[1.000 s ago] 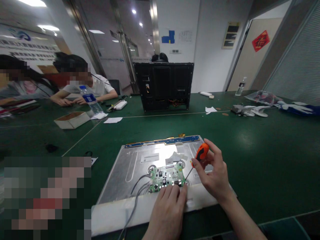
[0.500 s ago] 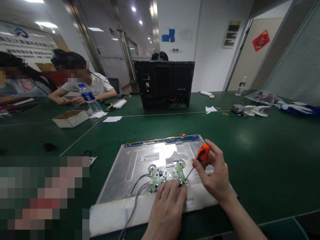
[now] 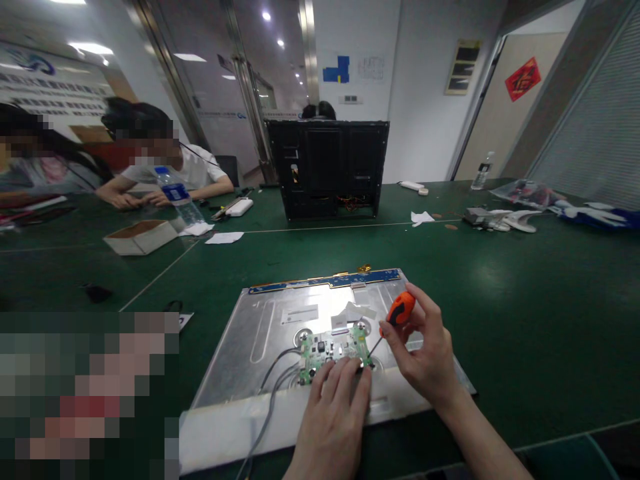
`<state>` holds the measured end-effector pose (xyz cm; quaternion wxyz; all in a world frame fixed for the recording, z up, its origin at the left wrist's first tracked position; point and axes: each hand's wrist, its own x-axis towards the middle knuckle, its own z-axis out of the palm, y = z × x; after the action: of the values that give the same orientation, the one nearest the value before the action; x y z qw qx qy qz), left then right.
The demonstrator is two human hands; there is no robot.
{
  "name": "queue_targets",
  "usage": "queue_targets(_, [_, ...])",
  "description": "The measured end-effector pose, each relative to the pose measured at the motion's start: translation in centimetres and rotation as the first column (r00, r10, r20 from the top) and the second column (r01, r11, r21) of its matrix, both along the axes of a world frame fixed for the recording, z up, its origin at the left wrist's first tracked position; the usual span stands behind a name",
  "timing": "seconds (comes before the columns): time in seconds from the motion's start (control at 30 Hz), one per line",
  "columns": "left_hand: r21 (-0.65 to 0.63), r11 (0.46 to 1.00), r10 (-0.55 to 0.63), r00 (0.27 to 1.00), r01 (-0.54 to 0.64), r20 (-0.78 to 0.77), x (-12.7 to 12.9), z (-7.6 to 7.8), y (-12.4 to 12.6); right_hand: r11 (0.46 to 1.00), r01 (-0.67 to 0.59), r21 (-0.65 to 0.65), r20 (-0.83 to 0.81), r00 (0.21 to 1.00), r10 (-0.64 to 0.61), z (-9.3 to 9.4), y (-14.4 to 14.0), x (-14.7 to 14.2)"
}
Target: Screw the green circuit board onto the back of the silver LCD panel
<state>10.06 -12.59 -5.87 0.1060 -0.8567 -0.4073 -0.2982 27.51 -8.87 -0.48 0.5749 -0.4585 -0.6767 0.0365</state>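
The right hand (image 3: 425, 353) was clamped on a small orange-handled screwdriver (image 3: 395, 317), thumb and fingers pinching the handle, with the thin shaft slanting down and left so that its tip met the right edge of the green circuit board (image 3: 333, 351). The left hand (image 3: 333, 417) lay flat with fingers together, its fingertips pressing on the near edge of that board, gripping nothing. The board sat on the silver metal back of a flat display panel (image 3: 260, 333), and grey cables (image 3: 273, 380) ran from the board's left side toward the panel's near white edge. A blue strip (image 3: 325, 280) ran along the panel's far edge.

The panel lay on a green table (image 3: 525, 300), with bare surface to its right and beyond it. Farther back stood a black monitor housing (image 3: 327, 170), upright with its open back facing the camera. To the left, well apart, was an open cardboard box (image 3: 140, 237); what it held could not be told. Just behind it stood a plastic water bottle (image 3: 177, 197), near the arms of another person (image 3: 165, 173) seated at the table's far left edge. Another bottle (image 3: 483, 172) stood at the far right edge.
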Motion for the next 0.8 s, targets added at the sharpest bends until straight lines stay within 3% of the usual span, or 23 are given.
queue_targets(0.37, [0.01, 1.0, -0.028, 1.0, 0.028, 0.014, -0.3, 0.2, -0.2, 0.993, 0.102, 0.063, -0.001, 0.995, -0.102, 0.15, -0.18, 0.15])
queue_targets(0.8, [-0.016, 1.0, -0.008, 1.0, 0.008, -0.001, -0.45, -0.3, -0.16, 0.996, 0.082, 0.028, 0.027, 0.996, -0.083, -0.22, -0.14, 0.22])
